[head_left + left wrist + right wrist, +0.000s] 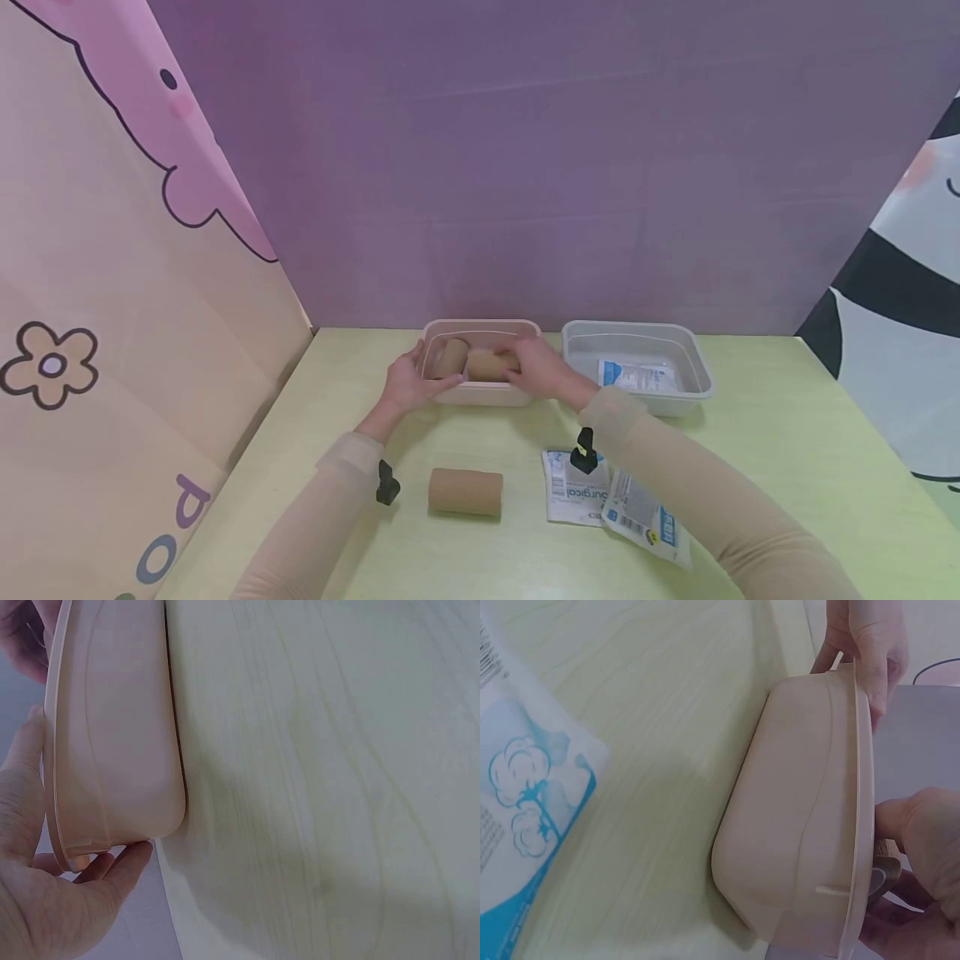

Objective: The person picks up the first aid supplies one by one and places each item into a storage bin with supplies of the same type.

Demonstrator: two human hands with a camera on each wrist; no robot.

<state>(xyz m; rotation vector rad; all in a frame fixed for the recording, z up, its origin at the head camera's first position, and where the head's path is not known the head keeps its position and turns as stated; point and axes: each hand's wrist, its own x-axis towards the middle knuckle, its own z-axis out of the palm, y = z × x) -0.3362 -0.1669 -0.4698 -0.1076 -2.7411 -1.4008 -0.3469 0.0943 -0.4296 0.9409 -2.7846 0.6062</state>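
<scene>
A pale pink plastic tub (483, 395) stands at the back of the table with two brown cardboard tubes inside. One cardboard tube (451, 358) leans along the tub's left side. The other cardboard tube (487, 367) lies crosswise, its right end pinched by my right hand (538, 368), which reaches in over the rim. My left hand (407, 385) grips the tub's left end, thumb along the front rim and fingers curled outside the wall, as the left wrist view shows. A third cardboard tube (465, 492) lies on its side on the table, nearer me.
Right of the pink tub stands a white tub (678, 406) with a blue-and-white packet (641, 377) in it. Two more packets lie near my right forearm, a flat printed packet (570, 504) and a plastic packet (647, 521) overlapping it. A purple backdrop (480, 167) rises behind the table.
</scene>
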